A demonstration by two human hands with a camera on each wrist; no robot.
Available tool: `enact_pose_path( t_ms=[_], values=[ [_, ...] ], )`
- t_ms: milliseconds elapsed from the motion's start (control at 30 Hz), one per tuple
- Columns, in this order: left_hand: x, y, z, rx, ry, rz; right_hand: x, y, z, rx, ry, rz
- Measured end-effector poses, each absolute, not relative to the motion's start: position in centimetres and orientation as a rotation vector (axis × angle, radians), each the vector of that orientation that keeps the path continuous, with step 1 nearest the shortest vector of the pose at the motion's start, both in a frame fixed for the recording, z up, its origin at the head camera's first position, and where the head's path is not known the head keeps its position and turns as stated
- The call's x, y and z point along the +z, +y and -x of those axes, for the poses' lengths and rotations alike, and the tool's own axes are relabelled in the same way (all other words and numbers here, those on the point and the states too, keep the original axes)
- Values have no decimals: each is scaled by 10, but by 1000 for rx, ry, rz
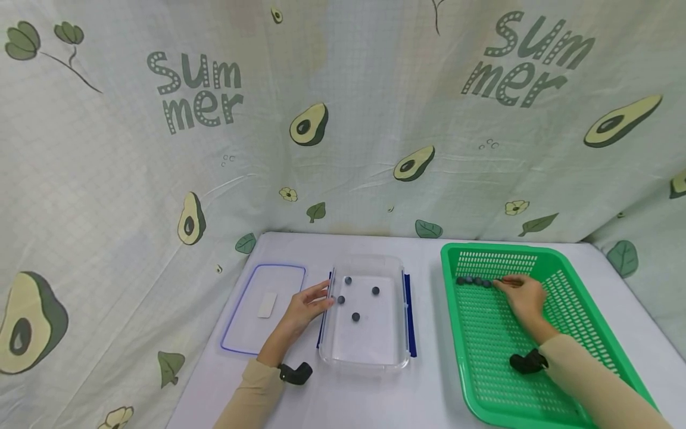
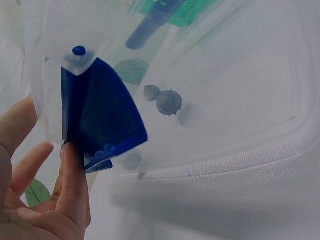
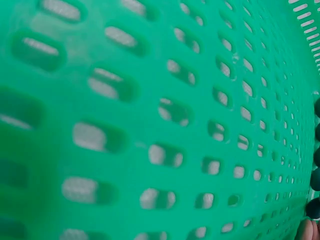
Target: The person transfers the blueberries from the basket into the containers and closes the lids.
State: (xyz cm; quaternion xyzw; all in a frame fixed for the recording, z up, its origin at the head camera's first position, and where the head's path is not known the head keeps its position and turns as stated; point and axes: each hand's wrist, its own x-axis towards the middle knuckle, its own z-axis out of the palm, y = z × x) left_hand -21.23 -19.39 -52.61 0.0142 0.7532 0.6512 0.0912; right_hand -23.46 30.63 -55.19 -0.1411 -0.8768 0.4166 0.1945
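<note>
My right hand [image 1: 525, 297] reaches into the green basket [image 1: 463, 351], its thumb and fingertips pinching a blueberry at the right end of a row. Several dark blueberries [image 1: 477, 281] make up that row along the basket's far side. In the right wrist view, blueberries [image 3: 315, 179] line the right edge, with fingertips [image 3: 307, 231] just below. My left hand [image 1: 304, 310] touches the left side of a clear plastic container [image 1: 370, 356]; in the left wrist view its fingers [image 2: 72, 162] rest against the blue latch [image 2: 107, 115]. Several blueberries [image 1: 356, 317] lie spread inside the container.
A clear lid with a blue rim [image 1: 262, 266] lies left of the container, a white rectangle [image 1: 267, 304] showing on it. Another blue latch [image 1: 410, 316] hangs on the container's right side. A printed curtain [image 1: 354, 119] rises behind the white table [image 1: 423, 393].
</note>
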Motion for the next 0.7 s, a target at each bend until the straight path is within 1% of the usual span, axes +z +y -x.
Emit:
enact_pose_path(
  t_ms=[233, 500, 700],
  values=[
    [-527, -193, 213, 1927, 2247, -34, -553, 305, 236, 1141, -2456, 414],
    [-501, -188, 200, 1920, 2256, -48, -552, 305, 235, 1150, -2446, 388],
    [-496, -189, 198, 1916, 2235, -74, -551, 306, 235, 1137, -2468, 385]
  ],
)
